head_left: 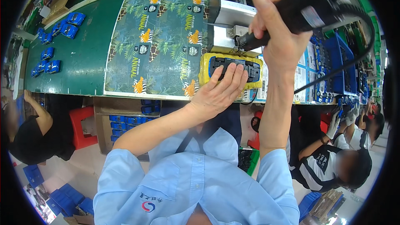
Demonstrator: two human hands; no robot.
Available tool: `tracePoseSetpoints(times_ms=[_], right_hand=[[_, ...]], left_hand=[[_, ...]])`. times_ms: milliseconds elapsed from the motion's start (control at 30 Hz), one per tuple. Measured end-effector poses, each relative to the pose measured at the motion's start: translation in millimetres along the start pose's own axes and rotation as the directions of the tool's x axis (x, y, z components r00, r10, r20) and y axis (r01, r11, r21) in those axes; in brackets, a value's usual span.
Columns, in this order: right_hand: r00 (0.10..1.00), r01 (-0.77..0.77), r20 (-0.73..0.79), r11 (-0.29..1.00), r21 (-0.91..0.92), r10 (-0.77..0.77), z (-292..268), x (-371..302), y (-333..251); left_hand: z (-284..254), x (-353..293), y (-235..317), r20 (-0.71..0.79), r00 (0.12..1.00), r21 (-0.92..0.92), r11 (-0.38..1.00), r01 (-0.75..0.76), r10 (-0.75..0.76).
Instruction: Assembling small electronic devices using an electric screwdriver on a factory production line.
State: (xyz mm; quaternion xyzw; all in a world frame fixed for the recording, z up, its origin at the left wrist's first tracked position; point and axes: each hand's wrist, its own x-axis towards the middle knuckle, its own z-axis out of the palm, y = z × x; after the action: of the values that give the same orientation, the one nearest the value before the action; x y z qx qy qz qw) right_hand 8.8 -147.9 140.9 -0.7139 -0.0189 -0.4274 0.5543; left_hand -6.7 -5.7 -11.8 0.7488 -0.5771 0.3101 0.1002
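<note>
In my right hand is a black electric screwdriver, held tilted with its narrow end down to the left. Its tip is at the front of a silver metal box that looks like a screw feeder; I cannot tell whether they touch. Just below the box, a toy car with a black underside and blue edge lies wheels up in a yellow holder. My left hand rests on the car's underside, its fingers stretched flat across it.
Printed animal-pattern sheets cover the green table. Blue toy cars stand at the left. A blue bin is at the right. A black cable hangs beside my right forearm. Other people sit on both sides.
</note>
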Motion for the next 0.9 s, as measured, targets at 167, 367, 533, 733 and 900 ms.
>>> tracePoseSetpoints(times_ms=[167,367,533,733,900], right_hand=[[0.985,-0.170,0.019,0.984,0.042,0.170,-14,-10,-8],[0.996,-0.032,-0.067,0.958,0.285,0.053,-50,-34,-39],[0.990,-0.048,-0.113,0.963,0.265,0.081,-62,-48,-28],[0.978,-0.080,-0.167,0.965,0.249,0.124,-66,-54,-15],[0.993,-0.109,-0.032,0.989,0.103,0.113,-66,-54,-18]], left_hand=[[5,2,3,-0.028,0.999,-0.022,1.000,0.022,-0.023],[1,1,1,-0.006,1.000,-0.023,1.000,0.012,-0.013],[3,2,2,0.013,1.000,-0.019,1.000,0.017,-0.017],[5,1,4,0.020,1.000,-0.009,1.000,0.021,-0.021],[7,2,5,0.001,0.999,-0.005,0.999,0.036,-0.036]])
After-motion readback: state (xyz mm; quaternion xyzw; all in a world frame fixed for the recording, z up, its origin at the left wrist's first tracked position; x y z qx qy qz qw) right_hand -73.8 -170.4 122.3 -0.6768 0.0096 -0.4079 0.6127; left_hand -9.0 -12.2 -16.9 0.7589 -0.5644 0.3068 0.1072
